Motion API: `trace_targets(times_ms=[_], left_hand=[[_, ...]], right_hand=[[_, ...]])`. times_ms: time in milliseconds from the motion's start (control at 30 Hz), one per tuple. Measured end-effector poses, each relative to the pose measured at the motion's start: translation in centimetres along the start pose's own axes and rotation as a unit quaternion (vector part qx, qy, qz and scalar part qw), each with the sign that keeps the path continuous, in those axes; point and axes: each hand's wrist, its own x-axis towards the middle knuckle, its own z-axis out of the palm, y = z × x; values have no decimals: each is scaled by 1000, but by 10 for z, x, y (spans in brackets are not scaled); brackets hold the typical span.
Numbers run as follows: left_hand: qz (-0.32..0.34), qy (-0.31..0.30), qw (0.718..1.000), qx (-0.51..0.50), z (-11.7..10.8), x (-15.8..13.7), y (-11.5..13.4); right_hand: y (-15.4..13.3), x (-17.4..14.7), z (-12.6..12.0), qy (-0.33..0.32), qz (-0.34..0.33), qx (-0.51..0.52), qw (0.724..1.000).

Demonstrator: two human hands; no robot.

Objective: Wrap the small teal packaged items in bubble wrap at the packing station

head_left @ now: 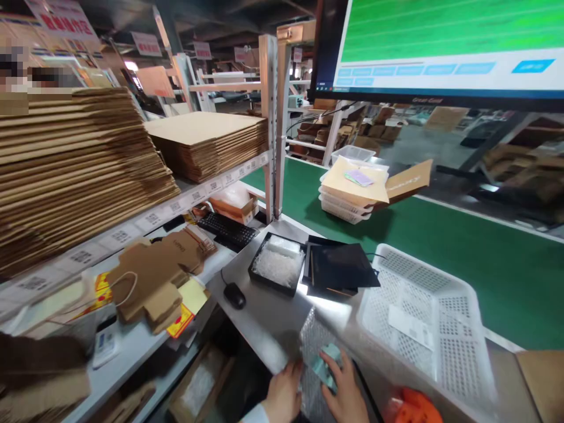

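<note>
Left hand presses flat, fingers spread, on one crinkled sheet of bubble wrap at the metal table's near edge; right hand grips one small teal packet upon that wrap. Beyond lie one black mouse, two black trays, and one white perforated plastic basket just to the right.

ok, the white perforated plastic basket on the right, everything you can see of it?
The white perforated plastic basket is rectangular and shallow, with rounded corners and a grid of small holes across its floor and walls. It sits upright on the grey metal worktop, its far side along the green conveyor belt. Inside lies a white printed paper slip, flat on the floor. Nothing else shows in it. Neither hand touches it; the right hand is nearest, just below its near-left corner.
</note>
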Motion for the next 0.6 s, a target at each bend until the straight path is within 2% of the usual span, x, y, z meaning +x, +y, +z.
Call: trace_targets(times_ms=[100, 233, 433, 533, 600], left_hand=[[1, -7, 1000, 18, -5, 1, 0], [-7, -23, 1000, 2, -15, 6, 1], [-36, -31, 999, -4, -28, 13, 0], [-37, 15, 999, 10, -42, 27, 6], [-9, 45, 999, 19, -51, 40, 14]], right_hand=[[-15, 51, 9, -100, 23, -73, 992], [-23, 88, 15, -126, 5, -100, 987], [-15, 86, 16, -157, -17, -72, 985], [-6, 77, 17, -141, -4, -40, 989], [2, 70, 20, -112, 11, -28, 993]])
